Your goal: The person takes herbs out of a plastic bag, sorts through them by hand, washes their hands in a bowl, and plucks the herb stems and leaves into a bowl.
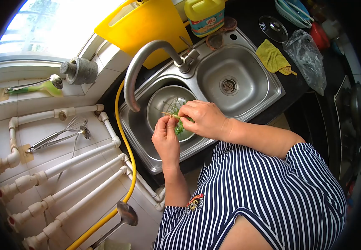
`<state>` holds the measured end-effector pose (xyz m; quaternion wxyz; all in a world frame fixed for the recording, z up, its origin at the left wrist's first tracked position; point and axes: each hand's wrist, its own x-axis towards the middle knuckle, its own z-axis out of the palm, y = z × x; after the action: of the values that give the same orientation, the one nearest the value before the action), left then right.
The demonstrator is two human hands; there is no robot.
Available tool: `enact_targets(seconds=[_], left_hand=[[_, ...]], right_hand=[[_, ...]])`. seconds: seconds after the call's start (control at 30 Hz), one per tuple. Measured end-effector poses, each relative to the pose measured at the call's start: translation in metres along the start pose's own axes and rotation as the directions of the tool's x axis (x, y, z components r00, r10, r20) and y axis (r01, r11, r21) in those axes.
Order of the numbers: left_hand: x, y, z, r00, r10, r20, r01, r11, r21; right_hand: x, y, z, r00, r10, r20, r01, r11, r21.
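Over the left sink basin, my left hand [166, 137] and my right hand [205, 119] meet with their fingertips pinched. Between them is a thin sprig of leafy green herb [179, 127], perhaps coriander. Its pale, brownish root end sticks out to the left of my fingers, and green leaves hang below them. Both hands are closed; part of the sprig is hidden behind the fingers. Beneath them, a round steel bowl [155, 102] sits in the left basin, with thin green stalks showing in it. The curved faucet [132, 75] arches over that basin, just left of the bowl.
The right basin [213, 79] has a drain strainer. Right of it lie a yellow cloth [274, 58], a clear plastic bag [307, 56] and a glass lid [273, 28]. Behind stand a yellow container [151, 29] and a yellow jug [205, 18]. A yellow hose [124, 125] runs at left.
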<state>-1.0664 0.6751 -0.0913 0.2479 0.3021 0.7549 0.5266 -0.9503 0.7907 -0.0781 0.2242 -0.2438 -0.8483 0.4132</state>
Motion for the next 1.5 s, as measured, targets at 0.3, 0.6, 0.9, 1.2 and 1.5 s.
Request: enact_targets(seconds=[0.3,0.6,0.9,1.2,1.5], left_hand=[[0.013,0.011,-0.013,0.975,-0.224,0.0,0.2,0.871,-0.448],[0.011,0.003,-0.005,0.942,-0.28,0.187,0.333,0.689,-0.644],[0.009,0.009,0.002,0.919,-0.363,0.156,0.375,0.676,-0.635],[0.007,0.003,0.002,0.925,-0.337,0.173,0.362,0.652,-0.666],[0.008,0.004,-0.002,0.914,-0.324,0.243,0.393,0.556,-0.732]], right_hand=[[0.01,0.01,-0.001,0.85,0.282,0.445,-0.525,0.372,0.766],[0.007,0.004,0.0,0.861,0.308,0.404,-0.501,0.38,0.778],[0.004,-0.003,0.003,0.955,0.255,0.154,-0.297,0.773,0.561],[0.001,-0.005,0.002,0.992,0.122,-0.021,-0.112,0.959,0.261],[0.004,-0.002,-0.002,0.918,0.342,0.198,-0.393,0.727,0.563]])
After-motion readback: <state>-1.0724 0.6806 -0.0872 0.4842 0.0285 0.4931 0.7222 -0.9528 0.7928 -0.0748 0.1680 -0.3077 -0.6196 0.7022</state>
